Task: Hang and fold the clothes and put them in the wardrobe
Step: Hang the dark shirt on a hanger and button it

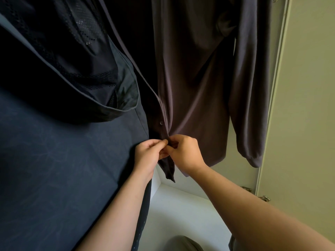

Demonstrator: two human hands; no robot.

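Grip: left hand [149, 153] and right hand [184, 153] both pinch shirt [195, 84] placket.
Risk: hem may hang skewed.
Cause: fronts misaligned at fastening.

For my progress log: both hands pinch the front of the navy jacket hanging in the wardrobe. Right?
No: the head view shows the left hand and right hand pinching the front of the brown shirt hanging in the wardrobe.

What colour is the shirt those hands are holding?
The shirt is dark greyish-brown; head view.
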